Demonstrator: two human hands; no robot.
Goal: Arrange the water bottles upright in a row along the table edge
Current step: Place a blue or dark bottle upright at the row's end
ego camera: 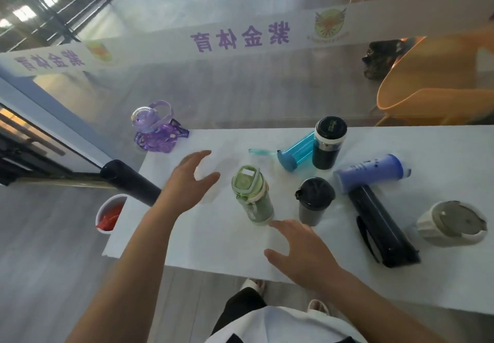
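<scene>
On the white table (219,246) a green bottle (252,198) stands upright between my hands. My left hand (187,182) hovers open to its left, my right hand (299,249) open just below it; neither touches it. A purple bottle (155,128) stands at the far left corner. A black bottle (128,182) lies at the left edge, partly behind my left arm. Upright are a dark green tumbler (327,144) and a black cup (312,201). Lying flat are a blue bottle (295,154), a lilac bottle (371,171) and a long black flask (379,225). A beige cup (451,222) is at right.
A glass partition with a white banner (240,37) runs behind the table's far edge. A white bin (109,214) with red contents stands on the floor at left. An orange chair (438,80) sits beyond the glass.
</scene>
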